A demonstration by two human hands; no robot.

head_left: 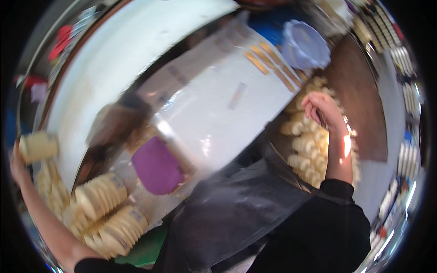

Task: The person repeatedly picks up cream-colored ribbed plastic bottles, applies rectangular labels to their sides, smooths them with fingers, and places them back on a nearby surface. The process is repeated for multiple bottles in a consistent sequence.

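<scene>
At the far left my left hand point(17, 166) is closed on a cream-coloured, short cylinder-like piece point(40, 146). Below it lie more cream pieces, among them ribbed stacks point(101, 195) standing side by side. On the right, my right hand point(322, 107) hovers over a heap of rounded cream pieces point(306, 145), its fingers curled in. A small dark spot shows by the palm, but what the fingers hold, if anything, is hidden. Motion blurs much of the scene.
Between my arms is a white sheet-covered surface point(218, 100) with several golden-brown strips point(273, 66) at its far right. A pale scalloped tub point(306, 45) stands beyond them. A purple pad point(157, 166) sits nearer, left of my black apron point(236, 204). A long white board point(104, 63) runs behind.
</scene>
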